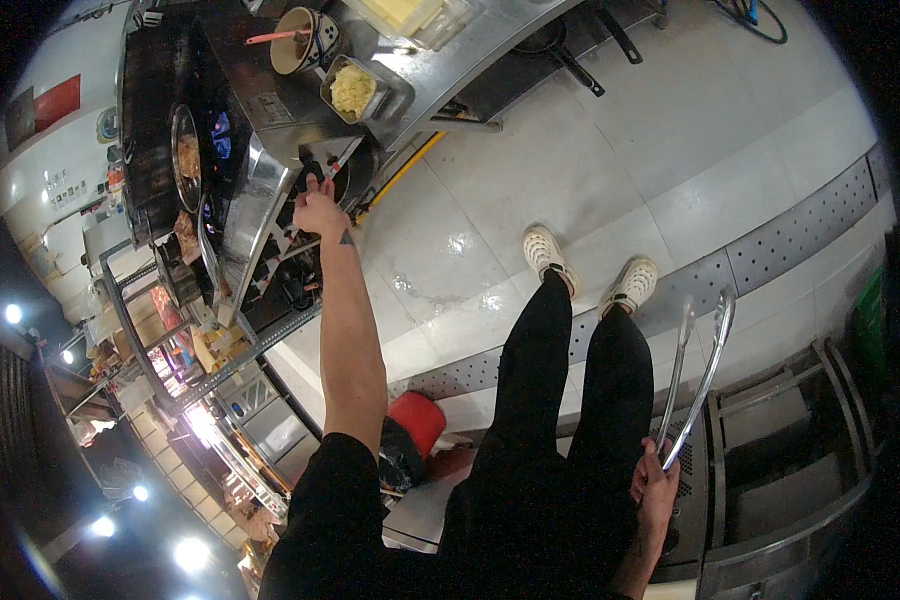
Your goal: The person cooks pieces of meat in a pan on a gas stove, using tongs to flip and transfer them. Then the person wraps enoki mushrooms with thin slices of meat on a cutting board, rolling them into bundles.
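My left hand [317, 208] reaches to the front panel of the stove [260, 190], its fingers closed around a black control knob [312, 167]. Low at my right side, my right hand [656, 484] grips a pair of metal tongs [704, 385]; their two arms stand apart and point away from me. On the stove, beyond my left hand, a frying pan [186, 168] with browned food sits beside a blue burner flame [221, 135]. Some brown food [185, 238] lies nearer, partly hidden by a long handle.
A metal counter holds a patterned pot [305, 42] with an orange-handled utensil, a metal container of yellow food [353, 92] and a tray of yellow slabs [408, 14]. Black pans [575, 70] lie on a low shelf. A red bucket [417, 420] stands near my legs; metal racks [780, 450] line the right.
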`<state>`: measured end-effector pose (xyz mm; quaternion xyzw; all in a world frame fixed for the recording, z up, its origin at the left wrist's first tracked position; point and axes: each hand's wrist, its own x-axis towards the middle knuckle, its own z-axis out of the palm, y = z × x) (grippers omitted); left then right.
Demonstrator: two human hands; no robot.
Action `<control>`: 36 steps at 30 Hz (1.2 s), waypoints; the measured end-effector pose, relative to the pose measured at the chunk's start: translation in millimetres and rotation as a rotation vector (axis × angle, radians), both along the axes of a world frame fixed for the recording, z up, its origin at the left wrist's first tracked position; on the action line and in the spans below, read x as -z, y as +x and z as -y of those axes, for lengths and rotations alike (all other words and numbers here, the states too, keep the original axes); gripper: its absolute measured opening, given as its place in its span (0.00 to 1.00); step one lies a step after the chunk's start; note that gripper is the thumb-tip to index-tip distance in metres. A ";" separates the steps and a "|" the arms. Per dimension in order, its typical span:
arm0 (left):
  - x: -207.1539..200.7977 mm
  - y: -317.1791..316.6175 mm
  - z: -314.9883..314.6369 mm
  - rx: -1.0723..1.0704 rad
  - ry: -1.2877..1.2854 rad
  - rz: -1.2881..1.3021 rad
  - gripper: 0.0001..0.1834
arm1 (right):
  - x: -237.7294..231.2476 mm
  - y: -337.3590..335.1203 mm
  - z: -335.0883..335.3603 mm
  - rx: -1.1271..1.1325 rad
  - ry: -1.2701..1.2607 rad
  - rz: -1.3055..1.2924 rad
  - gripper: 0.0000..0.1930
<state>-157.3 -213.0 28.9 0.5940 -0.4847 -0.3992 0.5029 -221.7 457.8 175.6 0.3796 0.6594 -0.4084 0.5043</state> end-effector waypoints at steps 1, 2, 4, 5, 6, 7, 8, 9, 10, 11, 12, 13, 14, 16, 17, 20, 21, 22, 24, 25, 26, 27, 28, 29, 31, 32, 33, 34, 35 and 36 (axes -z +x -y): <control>-1.3 0.0 -0.3 0.001 0.006 0.000 0.10 | 0.1 -0.5 0.1 -0.002 0.003 0.005 0.17; -2.8 0.1 -0.6 0.003 0.013 0.001 0.10 | -0.1 -0.9 0.1 -0.005 0.007 0.010 0.17; -5.1 -3.8 -6.8 -0.027 0.021 0.005 0.11 | 0.1 -0.9 0.7 0.018 -0.014 -0.008 0.17; -6.3 -5.6 -10.5 -0.042 0.024 0.009 0.11 | -0.3 -0.7 0.6 0.030 -0.024 -0.015 0.17; -10.2 -10.5 -16.4 -0.048 0.036 0.014 0.13 | 0.3 -0.4 0.2 0.032 -0.013 -0.006 0.16; -14.3 -16.7 -22.1 -0.053 0.046 0.019 0.14 | 1.6 -0.5 0.4 0.036 -0.003 0.004 0.16; -17.0 -20.9 -29.0 -0.057 0.056 0.026 0.16 | 2.5 -0.6 0.5 0.040 0.007 0.014 0.16; -13.7 -16.8 -32.2 -0.044 0.056 0.019 0.16 | 4.8 0.1 0.8 0.046 0.030 0.018 0.16; -10.9 -12.1 -36.1 -0.030 0.056 0.013 0.17 | 6.1 0.4 1.1 0.053 0.054 0.023 0.15; -8.3 -6.7 -41.5 -0.016 0.056 0.008 0.18 | 7.4 0.8 1.0 0.060 0.077 0.029 0.15; -0.4 0.5 -51.2 0.009 0.096 0.003 0.18 | 12.5 3.0 -4.0 0.062 0.045 0.045 0.15; 7.6 6.7 -62.6 0.036 0.135 -0.008 0.18 | 19.0 4.0 -10.7 0.068 0.012 0.056 0.16; 15.7 13.4 -75.8 0.062 0.175 -0.018 0.18 | 23.7 4.4 -14.8 0.073 -0.021 0.067 0.17; 41.8 37.9 -104.1 0.148 0.278 -0.020 0.19 | 25.6 -0.1 -7.4 0.088 0.019 0.081 0.14; 53.9 41.8 -125.8 0.127 0.309 0.008 0.20 | 29.1 1.7 -10.0 0.097 0.019 0.086 0.14; 85.1 79.7 -192.6 0.201 0.419 0.102 0.19 | 33.2 3.0 -16.6 0.046 -0.006 0.041 0.13; 92.0 96.6 -214.5 0.223 0.459 0.108 0.19 | 32.4 3.2 -16.9 0.018 -0.020 0.010 0.13; 96.4 108.2 -236.8 0.247 0.500 0.106 0.20 | 30.2 1.3 -18.2 0.012 -0.026 0.022 0.13; 92.7 123.2 -280.3 0.278 0.612 0.300 0.23 | 24.7 -5.2 -19.9 -0.009 -0.042 0.027 0.13; 88.5 134.6 -300.2 0.355 0.612 0.478 0.25 | 20.3 -8.1 -15.7 -0.030 -0.048 -0.030 0.14; 80.1 150.9 -317.1 0.427 0.606 0.657 0.27 | 15.9 -9.0 -9.3 -0.053 -0.056 -0.087 0.14; 69.5 174.4 -330.4 0.558 0.512 0.818 0.29 | 7.0 -9.0 -3.1 -0.070 -0.061 -0.144 0.15; 56.8 192.4 -346.0 0.674 0.400 0.966 0.31 | -0.9 -11.4 0.4 -0.109 -0.113 -0.138 0.16; 36.8 199.1 -357.2 0.690 0.433 1.025 0.33 | -8.0 -16.8 4.4 -0.149 -0.165 -0.151 0.17; 19.1 268.1 -372.5 0.784 0.297 1.202 0.35 | -41.8 -37.0 21.3 -0.224 -0.244 -0.100 0.20; -10.0 257.6 -390.9 0.668 0.542 1.033 0.35 | -31.0 -37.3 13.3 -0.379 -0.305 -0.232 0.24; -38.6 258.9 -396.4 0.559 0.635 1.047 0.33 | -48.9 -50.9 29.4 -0.407 -0.375 -0.232 0.26; -43.1 294.5 -404.8 0.511 0.491 1.011 0.31 | -75.2 -62.6 48.4 -0.423 -0.441 -0.211 0.29; -39.3 325.9 -410.5 0.420 0.584 0.985 0.31 | -102.2 -74.8 71.2 -0.480 -0.492 -0.219 0.32; -35.3 345.0 -411.1 0.341 0.677 0.940 0.31 | -102.0 -81.9 76.3 -0.539 -0.473 -0.216 0.32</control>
